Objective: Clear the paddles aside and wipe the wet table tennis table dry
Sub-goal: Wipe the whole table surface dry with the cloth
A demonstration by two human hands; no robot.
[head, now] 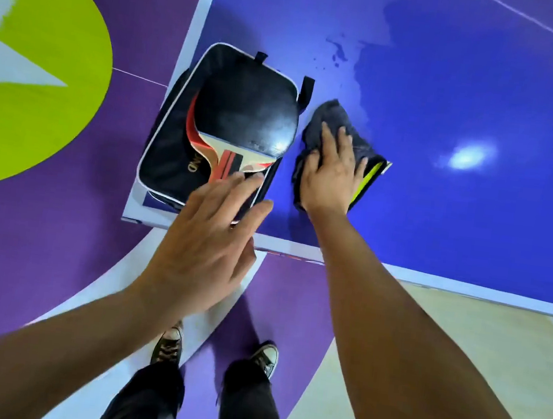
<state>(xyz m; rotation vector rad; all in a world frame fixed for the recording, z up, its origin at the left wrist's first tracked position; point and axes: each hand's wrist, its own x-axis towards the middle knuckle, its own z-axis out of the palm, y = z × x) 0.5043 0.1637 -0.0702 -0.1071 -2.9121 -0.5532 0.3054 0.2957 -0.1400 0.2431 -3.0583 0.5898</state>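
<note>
Leaning over the near left corner of the blue desk (pixel 486 105), we had both arms stretched out. Our right grip (pixel 333 171) lay flat and spread on a dark grey cloth (pixel 330 119), pressing it to the desk just beside a black case (pixel 166 169); a yellow-green edge of the cloth showed past the little finger. Two paddles sat stacked on the case, the black-faced paddle (pixel 244 116) on top and a red paddle (pixel 192 131) peeping out beneath it, handles pointing toward us. Our left grip (pixel 210 233) was spread, fingers straight, its fingertips (pixel 236 184) over the end of the top handle and the case's near corner; whether they touched we could not tell. Beyond the cloth a wet patch (pixel 362 78) with scattered droplets glistened on the desk. Below, our sneakers (pixel 168 345) stood on a purple floor (pixel 41 234).
</note>
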